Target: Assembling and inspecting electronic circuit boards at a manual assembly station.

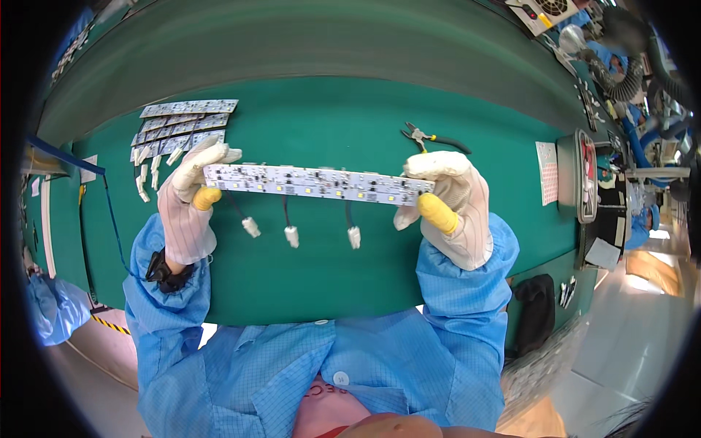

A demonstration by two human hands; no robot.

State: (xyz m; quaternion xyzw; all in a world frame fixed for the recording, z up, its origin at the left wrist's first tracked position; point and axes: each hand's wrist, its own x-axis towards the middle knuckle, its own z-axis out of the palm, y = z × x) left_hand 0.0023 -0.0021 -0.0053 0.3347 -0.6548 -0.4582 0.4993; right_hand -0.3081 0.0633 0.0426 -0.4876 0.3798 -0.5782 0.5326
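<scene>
A long white LED circuit board (314,184) is held up level between my two gloved hands, above the green mat. My left hand (191,182) pinches its left end, the yellow-covered thumb below and the fingers behind. At the right end my right hand (449,197) grips it the same way, its thumb in a yellow cover too. Small chips and yellowish LEDs dot the face of the board. From its lower edge hang three short dark leads with white plug connectors (292,236). A dark strap with a blue cord (117,226) circles my left wrist.
Several similar boards (182,123) lie in a stack at the far left, their white connectors (155,164) toward me. Pliers (438,139) rest beyond my right hand. A printed sheet (547,174) and a metal-rimmed bin (586,175) sit at the right. A dark cloth (535,310) lies lower right.
</scene>
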